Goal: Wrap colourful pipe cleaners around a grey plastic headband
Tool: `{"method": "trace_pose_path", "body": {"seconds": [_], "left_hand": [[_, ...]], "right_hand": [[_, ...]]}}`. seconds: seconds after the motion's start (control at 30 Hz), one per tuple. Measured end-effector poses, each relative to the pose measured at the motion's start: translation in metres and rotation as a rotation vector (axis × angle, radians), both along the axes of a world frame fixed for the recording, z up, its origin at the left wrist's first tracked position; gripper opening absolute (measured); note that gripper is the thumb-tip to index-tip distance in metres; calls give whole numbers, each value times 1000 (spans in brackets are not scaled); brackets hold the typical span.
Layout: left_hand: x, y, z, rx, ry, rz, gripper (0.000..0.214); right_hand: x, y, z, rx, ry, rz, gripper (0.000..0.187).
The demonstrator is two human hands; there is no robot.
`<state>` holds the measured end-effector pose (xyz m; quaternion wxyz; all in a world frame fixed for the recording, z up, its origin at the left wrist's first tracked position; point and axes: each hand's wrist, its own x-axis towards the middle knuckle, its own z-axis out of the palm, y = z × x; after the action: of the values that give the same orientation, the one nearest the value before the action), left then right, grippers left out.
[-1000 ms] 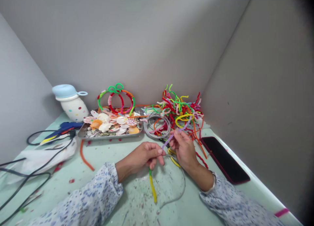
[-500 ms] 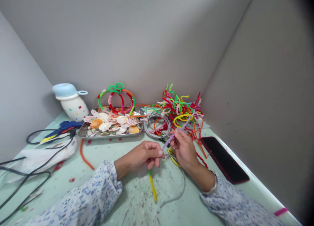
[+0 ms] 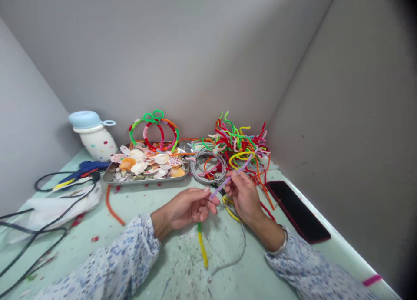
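- Head view: a polka-dot jar (image 3: 94, 139) stands far left on the table (image 3: 156, 256); beside it a glue gun (image 3: 80, 172), then a tray of shells (image 3: 146, 166).
- The left hand (image 3: 189, 206) is closed, pinching a yellow-green pipe cleaner (image 3: 202, 245) that hangs to the table.
- The right hand (image 3: 243, 196) grips a purple pipe cleaner (image 3: 228, 179), its low end touching the left fingertips.
- A pile of pipe cleaners (image 3: 239, 146) lies behind; a phone (image 3: 298, 211) lies at right.
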<state>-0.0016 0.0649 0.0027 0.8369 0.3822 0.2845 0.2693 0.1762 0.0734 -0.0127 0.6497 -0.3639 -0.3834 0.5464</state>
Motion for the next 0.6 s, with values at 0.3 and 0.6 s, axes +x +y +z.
{"method": "trace_pose_path", "body": {"seconds": [0.3,0.6], "left_hand": [[5,-3,3,92,61,50,24],[13,-8,11,370,225,94,29]], "right_hand": [[-1,1,1,-18,17,10,26],[-5,2,2,-110,131,-8,23]]}}
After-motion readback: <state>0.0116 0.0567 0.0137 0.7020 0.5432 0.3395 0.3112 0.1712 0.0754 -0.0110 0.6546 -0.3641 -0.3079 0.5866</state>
